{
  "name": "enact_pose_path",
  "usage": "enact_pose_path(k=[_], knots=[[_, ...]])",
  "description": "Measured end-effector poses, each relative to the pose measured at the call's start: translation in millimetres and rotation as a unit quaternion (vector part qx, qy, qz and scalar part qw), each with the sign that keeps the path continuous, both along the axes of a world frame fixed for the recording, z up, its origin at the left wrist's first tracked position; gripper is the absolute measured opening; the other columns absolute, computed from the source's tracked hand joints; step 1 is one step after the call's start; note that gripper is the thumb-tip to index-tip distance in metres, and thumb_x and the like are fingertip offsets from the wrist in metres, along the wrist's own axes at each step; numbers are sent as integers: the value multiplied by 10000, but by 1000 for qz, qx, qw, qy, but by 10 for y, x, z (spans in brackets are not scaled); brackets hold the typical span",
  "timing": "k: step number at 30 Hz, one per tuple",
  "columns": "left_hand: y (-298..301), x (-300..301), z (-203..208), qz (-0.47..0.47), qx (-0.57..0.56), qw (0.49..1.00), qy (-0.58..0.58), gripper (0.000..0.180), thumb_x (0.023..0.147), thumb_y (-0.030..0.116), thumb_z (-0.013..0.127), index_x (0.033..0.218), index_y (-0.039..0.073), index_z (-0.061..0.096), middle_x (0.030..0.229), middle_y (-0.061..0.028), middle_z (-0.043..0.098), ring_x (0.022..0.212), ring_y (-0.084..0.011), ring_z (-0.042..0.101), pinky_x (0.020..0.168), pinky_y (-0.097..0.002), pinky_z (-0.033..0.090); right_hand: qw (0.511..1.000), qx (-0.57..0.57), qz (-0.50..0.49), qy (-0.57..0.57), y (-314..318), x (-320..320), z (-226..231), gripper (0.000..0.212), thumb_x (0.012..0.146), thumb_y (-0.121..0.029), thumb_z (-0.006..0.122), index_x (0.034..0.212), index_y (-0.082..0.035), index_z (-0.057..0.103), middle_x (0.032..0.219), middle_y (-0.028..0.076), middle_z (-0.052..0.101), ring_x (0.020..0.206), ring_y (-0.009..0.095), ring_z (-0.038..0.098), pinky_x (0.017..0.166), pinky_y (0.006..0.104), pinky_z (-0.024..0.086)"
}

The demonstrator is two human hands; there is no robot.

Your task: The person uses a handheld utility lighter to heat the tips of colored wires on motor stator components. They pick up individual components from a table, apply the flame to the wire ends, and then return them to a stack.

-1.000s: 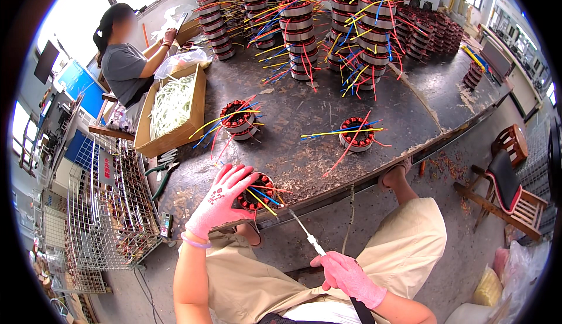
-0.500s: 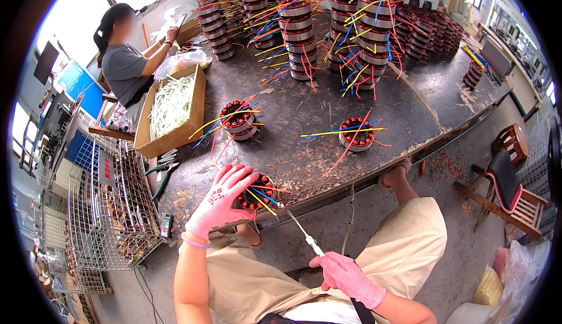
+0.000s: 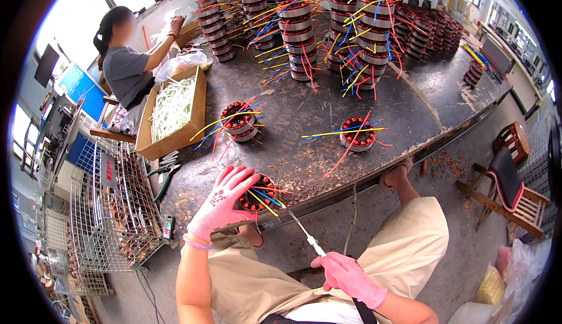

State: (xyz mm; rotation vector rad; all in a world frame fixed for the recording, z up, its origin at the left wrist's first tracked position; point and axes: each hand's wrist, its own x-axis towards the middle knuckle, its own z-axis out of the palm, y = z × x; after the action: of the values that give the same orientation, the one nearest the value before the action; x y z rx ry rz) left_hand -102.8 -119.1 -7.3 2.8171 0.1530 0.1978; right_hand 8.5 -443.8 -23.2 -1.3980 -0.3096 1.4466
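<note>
"Since the earlier frame, the co-worker's hand (image 3: 176,24) has risen."

"And nearest?"

"Right hand (image 3: 349,277) curled round a white-handled tool (image 3: 316,246), its tip just beside the blue wire's (image 3: 267,197) end."

"Left?"

"Left hand (image 3: 221,202) spread wide, thumb and fingers holding the wound ring (image 3: 266,182) at the near edge of the bench (image 3: 287,130)."

"Farther back?"

"Two more wound rings (image 3: 239,126), then tall stacks (image 3: 297,37)."

Signs | grey plate (image 3: 108,170) on wire rack (image 3: 114,230) | red characters, too small to read
</note>
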Motion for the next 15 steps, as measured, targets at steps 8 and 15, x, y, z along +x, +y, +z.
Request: enact_pose_path(k=[8,15], knots=[[3,1,-4,0,4,1000,0,967,572,316,862,1433,107,475,1459,-139,460,1373,-372,389,1189,-510,249,1000,13,-10,16,-8,-4,-19,329,1038,-237,442,1117,26,623,628,23,468,564,108,519,577,269,484],[-12,34,36,0,-14,1000,-17,946,553,300,874,1398,93,503,1403,-125,503,1341,-360,422,1180,-513,257,1000,18,-8,1,-23,-2,-77,351,1043,-261,447,1132,33,616,628,16,464,565,104,505,583,274,489]])
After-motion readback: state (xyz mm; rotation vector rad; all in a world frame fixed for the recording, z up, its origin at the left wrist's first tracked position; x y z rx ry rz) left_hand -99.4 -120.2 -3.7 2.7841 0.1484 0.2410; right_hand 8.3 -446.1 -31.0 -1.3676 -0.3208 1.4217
